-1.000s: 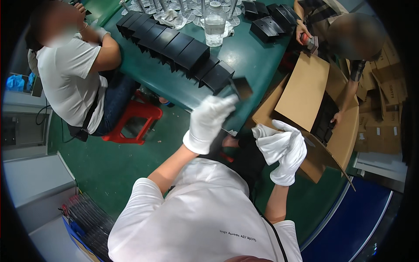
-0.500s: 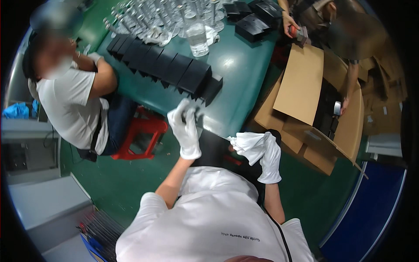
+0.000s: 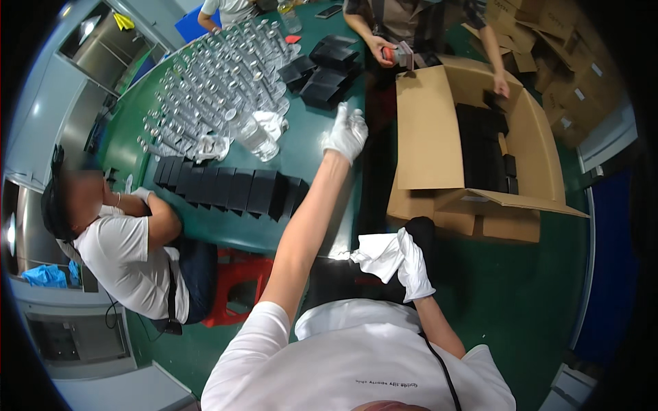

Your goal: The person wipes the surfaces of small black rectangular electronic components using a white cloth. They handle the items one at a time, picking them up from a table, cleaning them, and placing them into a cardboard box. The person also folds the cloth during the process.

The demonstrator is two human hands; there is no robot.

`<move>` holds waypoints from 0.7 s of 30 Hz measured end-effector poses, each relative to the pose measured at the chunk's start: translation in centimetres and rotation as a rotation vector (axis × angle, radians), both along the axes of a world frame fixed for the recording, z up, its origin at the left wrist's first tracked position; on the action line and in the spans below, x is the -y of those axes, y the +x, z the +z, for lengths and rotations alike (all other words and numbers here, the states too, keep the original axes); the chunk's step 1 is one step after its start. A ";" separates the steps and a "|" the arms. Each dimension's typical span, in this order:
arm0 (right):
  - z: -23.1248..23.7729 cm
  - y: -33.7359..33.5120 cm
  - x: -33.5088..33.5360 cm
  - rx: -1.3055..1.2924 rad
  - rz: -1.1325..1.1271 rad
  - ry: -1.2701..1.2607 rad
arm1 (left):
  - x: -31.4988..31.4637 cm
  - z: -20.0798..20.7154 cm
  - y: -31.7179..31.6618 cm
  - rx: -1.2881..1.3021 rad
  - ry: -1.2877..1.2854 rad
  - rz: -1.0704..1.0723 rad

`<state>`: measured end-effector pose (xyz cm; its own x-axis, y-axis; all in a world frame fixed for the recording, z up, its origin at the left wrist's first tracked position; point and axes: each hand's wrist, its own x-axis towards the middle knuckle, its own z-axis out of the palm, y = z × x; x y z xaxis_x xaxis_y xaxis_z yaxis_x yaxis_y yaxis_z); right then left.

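Observation:
My left hand, in a white glove, reaches out over the far right side of the table. Its fingers look loosely bent and apart, with nothing visible in them. Just beyond its fingertips lie several black boxes in a loose group. My right hand, gloved too, is closed on a white cloth in front of the near table edge. A row of black boxes stands left of my left forearm. A clear bottle lies or leans beyond that row; which, I cannot tell.
Many metal-stemmed pieces with clear round bases crowd the green table. An open carton holding black boxes stands right; a co-worker's hand is over it. Another person in white sits left by a red stool.
My left hand has gone from the near end of the box row to the loose boxes at the far right. The right hand still holds the cloth. The view has shifted.

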<state>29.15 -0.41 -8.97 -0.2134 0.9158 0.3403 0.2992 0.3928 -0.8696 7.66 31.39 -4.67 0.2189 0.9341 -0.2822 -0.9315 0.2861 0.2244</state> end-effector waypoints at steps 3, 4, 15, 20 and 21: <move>-4.7 0.1 -0.2 -0.693 -0.058 -0.657 | -7.2 -2.8 -1.4 -0.053 -0.170 0.164; -2.8 -0.1 -0.9 -1.208 -0.011 -1.111 | -8.3 -2.5 -1.2 -0.105 -0.270 0.263; 1.6 -0.9 -3.6 -1.243 -0.052 -1.050 | 9.5 3.5 1.4 -0.634 -0.119 0.436; 4.3 -1.0 -8.7 0.039 -0.131 -0.049 | 25.5 3.4 0.5 -0.754 -0.230 0.289; 6.8 -2.8 -9.6 -0.021 -0.106 -0.002 | 27.2 3.0 0.2 -0.790 -0.290 0.226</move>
<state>26.39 9.16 -2.14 -0.1077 0.9336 0.3417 0.3207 0.3580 -0.8770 7.91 4.14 -1.65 -0.3237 0.7992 -0.5065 -0.5749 0.2590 0.7761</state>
